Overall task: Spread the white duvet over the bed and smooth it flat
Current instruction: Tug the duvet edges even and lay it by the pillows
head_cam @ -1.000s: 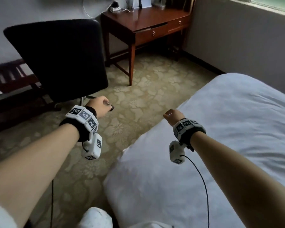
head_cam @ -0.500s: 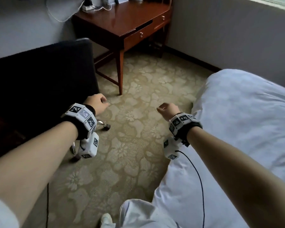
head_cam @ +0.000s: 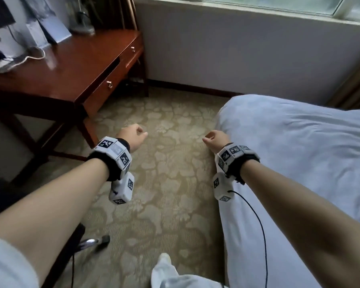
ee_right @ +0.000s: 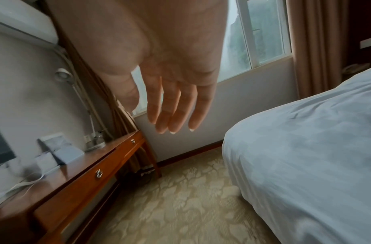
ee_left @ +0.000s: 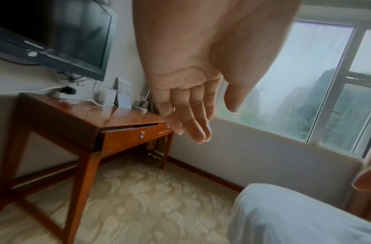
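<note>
Three cameras on me, all facing the window wall.
The head view looks down past my forearms; each wrist view looks close along my palm. All share the desk (head_cam: 75,65), carpet (head_cam: 164,183) and duvet (head_cam: 299,142) corner.

From above, my left hand (head_cam: 131,137) and right hand (head_cam: 216,140) show only their backs; my fingers curl out of sight. The duvet (head_cam: 299,154) runs off the right and bottom edges. The desk (head_cam: 67,73) is cut at the left, and the papers (head_cam: 48,30) on it are blurred.
</note>
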{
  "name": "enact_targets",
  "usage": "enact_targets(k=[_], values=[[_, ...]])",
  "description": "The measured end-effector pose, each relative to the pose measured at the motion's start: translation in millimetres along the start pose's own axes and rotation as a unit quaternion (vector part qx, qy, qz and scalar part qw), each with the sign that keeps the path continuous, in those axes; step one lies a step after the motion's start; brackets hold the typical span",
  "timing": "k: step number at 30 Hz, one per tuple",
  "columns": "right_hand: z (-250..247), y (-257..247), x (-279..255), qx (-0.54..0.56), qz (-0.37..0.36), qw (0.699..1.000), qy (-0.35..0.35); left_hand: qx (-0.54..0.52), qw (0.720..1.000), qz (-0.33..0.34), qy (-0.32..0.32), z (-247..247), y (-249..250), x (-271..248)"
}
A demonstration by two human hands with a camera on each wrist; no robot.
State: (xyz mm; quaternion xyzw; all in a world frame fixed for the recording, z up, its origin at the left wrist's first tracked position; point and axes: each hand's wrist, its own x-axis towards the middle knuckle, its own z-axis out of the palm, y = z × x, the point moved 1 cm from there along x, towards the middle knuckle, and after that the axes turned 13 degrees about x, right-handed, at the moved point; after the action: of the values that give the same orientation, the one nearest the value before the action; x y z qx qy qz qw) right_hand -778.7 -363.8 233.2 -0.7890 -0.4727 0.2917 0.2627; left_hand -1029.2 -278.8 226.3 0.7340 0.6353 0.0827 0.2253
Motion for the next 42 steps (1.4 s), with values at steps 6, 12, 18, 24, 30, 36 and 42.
enact_targets(k=[6,12,18,24,30,36,42], values=[[-34,-47,134,0.010,0.006,1.000,0.013,-0.010,0.999,0.031,0.012,-36,42,161],[-57,-73,300,0.003,0.027,0.998,0.051,0.006,0.998,0.064,-0.002,-39,76,353],[-91,-94,457,0.033,0.085,0.990,0.111,0.006,0.992,0.123,-0.034,-54,145,538],[-149,-96,573,0.084,0.126,0.973,0.173,0.013,0.978,0.202,-0.060,-56,249,676],[-228,-61,707,0.101,0.149,0.954,0.241,0.014,0.963,0.262,-0.059,-31,366,804],[-324,-38,860,0.117,0.166,0.936,0.286,0.016,0.957,0.284,-0.060,-23,489,939],[-418,-23,988,0.135,0.154,0.929,0.308,-0.011,0.938,0.341,-0.064,-13,634,1050]])
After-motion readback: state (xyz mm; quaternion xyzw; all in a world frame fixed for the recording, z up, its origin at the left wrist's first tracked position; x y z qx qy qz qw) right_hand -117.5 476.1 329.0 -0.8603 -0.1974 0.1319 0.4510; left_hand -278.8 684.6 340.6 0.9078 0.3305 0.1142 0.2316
